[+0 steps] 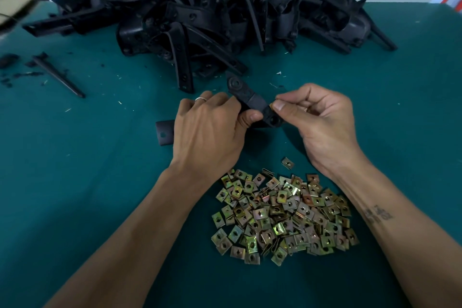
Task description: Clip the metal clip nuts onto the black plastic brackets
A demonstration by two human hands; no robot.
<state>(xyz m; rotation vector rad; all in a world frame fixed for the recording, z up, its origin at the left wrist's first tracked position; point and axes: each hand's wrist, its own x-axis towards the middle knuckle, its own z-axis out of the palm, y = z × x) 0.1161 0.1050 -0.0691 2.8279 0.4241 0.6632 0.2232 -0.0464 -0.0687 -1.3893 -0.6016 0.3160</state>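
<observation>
My left hand (pixel 210 132) grips a black plastic bracket (pixel 247 97) above the green table, thumb over its middle. One holed end of the bracket sticks out to the left of that hand. My right hand (pixel 322 120) pinches a small metal clip nut (pixel 272 103) between thumb and forefinger, right at the bracket's near holed tab. The nut is mostly hidden by the fingertips. A heap of several brass-coloured clip nuts (pixel 285 217) lies between my forearms, with one stray nut (pixel 287 163) just above it.
A big pile of black brackets (pixel 225 12) fills the back of the green table (pixel 87 170). A loose black spike (pixel 58 75) and plastic scraps lie at the left. A cardboard box corner (pixel 15 0) shows at the far left.
</observation>
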